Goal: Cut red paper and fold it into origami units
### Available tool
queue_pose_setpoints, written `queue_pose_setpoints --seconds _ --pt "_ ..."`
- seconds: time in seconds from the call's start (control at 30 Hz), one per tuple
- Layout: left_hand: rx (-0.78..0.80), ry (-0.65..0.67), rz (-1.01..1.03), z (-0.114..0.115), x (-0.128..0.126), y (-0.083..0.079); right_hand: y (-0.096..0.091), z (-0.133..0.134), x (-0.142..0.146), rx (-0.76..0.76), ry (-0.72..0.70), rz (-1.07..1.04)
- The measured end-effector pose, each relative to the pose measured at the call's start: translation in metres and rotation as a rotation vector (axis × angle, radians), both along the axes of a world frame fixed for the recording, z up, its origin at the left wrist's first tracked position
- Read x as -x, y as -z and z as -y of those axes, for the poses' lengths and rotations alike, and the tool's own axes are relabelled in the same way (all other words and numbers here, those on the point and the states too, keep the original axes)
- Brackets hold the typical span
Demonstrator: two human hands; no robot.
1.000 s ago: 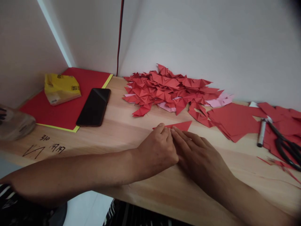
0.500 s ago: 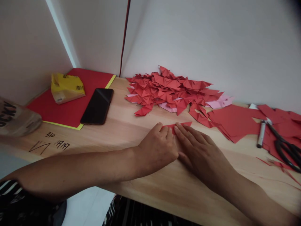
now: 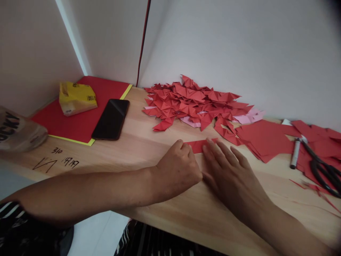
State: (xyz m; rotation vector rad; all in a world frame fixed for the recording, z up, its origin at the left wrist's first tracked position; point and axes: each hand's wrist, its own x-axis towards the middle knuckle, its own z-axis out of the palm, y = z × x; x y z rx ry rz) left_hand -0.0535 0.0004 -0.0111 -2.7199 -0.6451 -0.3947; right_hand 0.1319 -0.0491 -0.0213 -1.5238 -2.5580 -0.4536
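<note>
A folded strip of red paper (image 3: 197,146) lies on the wooden table in front of me. My left hand (image 3: 179,172) is closed in a fist at the strip's left end, its curled fingers pinning the paper; the thumb tip is mostly hidden. Flat on the strip's right end rests my right hand (image 3: 230,174), its fingers stretched out and slightly apart. Just beyond my hands is a pile of folded red paper pieces (image 3: 186,101), with some pink ones (image 3: 250,116) among them.
Flat red sheets (image 3: 266,137) lie to the right, near a marker (image 3: 295,154), scissors (image 3: 319,170) and paper scraps (image 3: 317,186). To the left are a black phone (image 3: 111,119), a yellow packet (image 3: 77,99) on large red sheets (image 3: 106,85), and a bag (image 3: 22,131).
My right hand has slid a little to the right along the paper and its fingers have spread slightly. More of the red strip now shows between my hands. The left hand stays put.
</note>
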Motion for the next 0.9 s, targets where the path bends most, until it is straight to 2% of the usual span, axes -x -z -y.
queue_pose_setpoints --seconds 0.13,0.33,0.5,0.63,0.9 --pt "-0.033 0.004 0.04 -0.001 0.0 0.002 -0.003 0.001 0.011 0.062 -0.139 -0.122" --pt "-0.035 0.002 0.022 0.0 0.001 -0.001 -0.01 -0.002 0.012 0.028 -0.161 -0.071" --pt "-0.006 0.009 -0.009 0.001 0.001 -0.003 -0.016 -0.003 0.006 -0.002 -0.096 -0.005" --pt "0.094 -0.007 -0.041 -0.002 0.002 -0.005 -0.015 -0.011 -0.003 -0.042 -0.099 -0.104" --pt "0.343 -0.163 0.162 -0.03 0.002 0.0 -0.001 -0.027 -0.018 0.172 0.059 -0.384"
